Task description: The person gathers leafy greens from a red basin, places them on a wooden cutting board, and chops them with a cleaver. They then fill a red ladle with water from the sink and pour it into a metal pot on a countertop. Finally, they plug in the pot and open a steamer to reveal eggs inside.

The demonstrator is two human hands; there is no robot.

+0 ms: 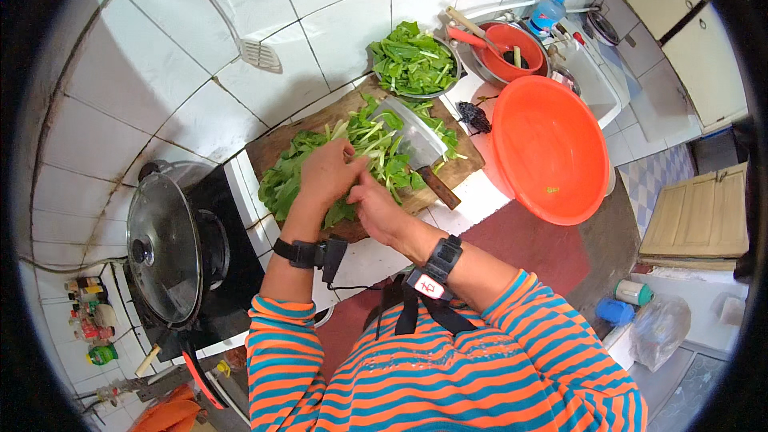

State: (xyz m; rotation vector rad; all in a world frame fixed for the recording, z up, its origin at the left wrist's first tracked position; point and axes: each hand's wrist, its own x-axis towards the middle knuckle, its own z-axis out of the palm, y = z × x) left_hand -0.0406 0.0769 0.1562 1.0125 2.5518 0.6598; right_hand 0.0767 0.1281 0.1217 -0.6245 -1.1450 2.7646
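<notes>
Both my hands meet over a heap of leafy greens (286, 172) on a wooden cutting board (268, 148). My left hand (328, 172) is closed on the greens, with pale stems showing beyond its fingers. Close against it, my right hand (378, 208) has its fingers pinched together; whatever lies between them is hidden. To the right of the hands a cleaver (418, 138) rests on the board among loose leaves. Its wooden handle (438, 188) points toward me, past the board's near edge.
Behind the board stands a bowl of greens (412, 64). An orange basin (552, 152) sits right of the board, with a dark crumpled bag (474, 117) between them. A red strainer (512, 52) is by the sink (588, 84). Left is a lidded wok (164, 248) on the stove.
</notes>
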